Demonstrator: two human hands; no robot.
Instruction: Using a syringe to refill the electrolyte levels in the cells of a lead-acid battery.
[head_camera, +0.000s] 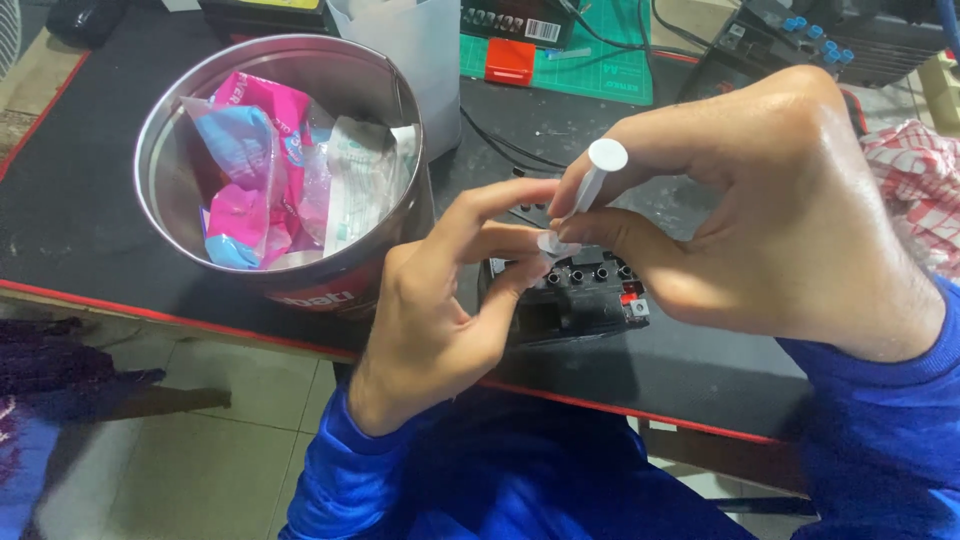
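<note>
Seen from above, a person in blue sleeves works at the near edge of a black desk mat with a red border (90, 225). The right hand (790, 215) pinches a small white plastic syringe (590, 195), thumb and forefinger closed around its barrel, the round plunger head pointing up and away. The left hand (440, 305) reaches in from the near left, forefinger and thumb closed at the syringe's lower tip, where a small clear piece sits; whether it is a cap cannot be told. Directly under both hands lies a small black rectangular battery (570, 295) with a row of round holes along its top and a red mark at its right corner. To the left stands a round open metal tin (160, 150) holding pink and blue wrappers and sealed clear packets (350, 180).

Judging by this, the syringe tip is being handled above the battery's holes; any next move calls for a steady pinch and fine aim.
</note>
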